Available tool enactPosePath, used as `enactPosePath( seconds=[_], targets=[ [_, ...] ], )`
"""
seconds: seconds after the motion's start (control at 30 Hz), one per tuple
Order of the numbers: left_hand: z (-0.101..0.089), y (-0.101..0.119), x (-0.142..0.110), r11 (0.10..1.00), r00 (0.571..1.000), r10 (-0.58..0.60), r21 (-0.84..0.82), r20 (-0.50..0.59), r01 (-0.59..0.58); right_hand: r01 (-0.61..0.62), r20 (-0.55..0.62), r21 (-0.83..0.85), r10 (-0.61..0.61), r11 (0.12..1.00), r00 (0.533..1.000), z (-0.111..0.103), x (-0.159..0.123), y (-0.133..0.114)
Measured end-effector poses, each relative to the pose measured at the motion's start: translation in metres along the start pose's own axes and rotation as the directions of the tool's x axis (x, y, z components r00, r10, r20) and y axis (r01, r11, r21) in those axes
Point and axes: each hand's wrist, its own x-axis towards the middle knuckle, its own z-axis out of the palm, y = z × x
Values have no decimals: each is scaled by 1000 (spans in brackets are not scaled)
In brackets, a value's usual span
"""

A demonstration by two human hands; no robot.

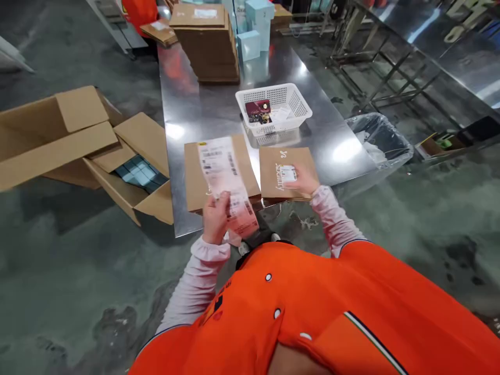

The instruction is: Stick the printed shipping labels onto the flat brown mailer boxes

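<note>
My left hand (217, 214) is closed on a long strip of printed labels (225, 179) that lies over a flat brown cardboard mailer (195, 177) at the near edge of the steel table (195, 109). My right hand (303, 180) rests flat on a second brown mailer (286, 172), fingers pressing a small white label (288, 173) onto it. The two mailers lie side by side, slightly apart.
A white plastic basket (275, 107) with small dark items stands behind the mailers. Stacked flat cardboard (207, 44) and pale blue boxes (253, 28) sit at the table's far end. Open cartons (78, 140) stand on the floor left, a bag-lined bin (380, 138) right.
</note>
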Motion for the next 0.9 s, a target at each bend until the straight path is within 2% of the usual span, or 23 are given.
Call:
enactPosePath(
  seconds=[0.07,0.13,0.2,0.3,0.43,0.5,0.6,0.67,0.7,0.77,0.83,0.9],
  targets=[
    [-1,-13,-9,990,994,-37,137,107,22,61,212,343,-141,937,967,48,-18,-38],
    [-4,-17,-12,973,980,-21,229,199,-25,20,208,556,-162,831,965,89,-38,-70],
    [-7,-14,-11,972,982,41,219,184,-82,-35,236,607,-138,794,962,112,-53,-89],
    [-14,-8,-8,979,993,92,175,70,-103,-58,310,587,-158,807,938,113,-48,-99],
    [-15,-13,-11,984,995,91,151,38,-96,77,282,454,-225,888,933,95,-16,-113],
    [-12,-21,-12,980,992,120,163,-42,-112,152,278,373,-267,915,923,91,-8,-121],
    [-9,-32,-7,966,957,183,225,-225,-132,197,252,301,-277,933,927,97,-4,-128],
    [-9,-37,2,972,946,170,203,-275,-116,193,245,288,-267,938,932,108,6,-127],
    [-11,-40,8,983,959,126,159,-254,-87,197,234,286,-268,938,934,116,16,-126],
    [-17,-47,21,999,989,-39,29,-144,44,220,201,253,-273,942,941,134,48,-123],
    [-27,-57,29,974,977,-209,-89,-25,206,220,153,173,-247,960,957,155,89,-118],
    [-41,-72,26,940,950,-313,-137,17,312,167,118,54,-172,985,978,173,129,-114]
  ],
)
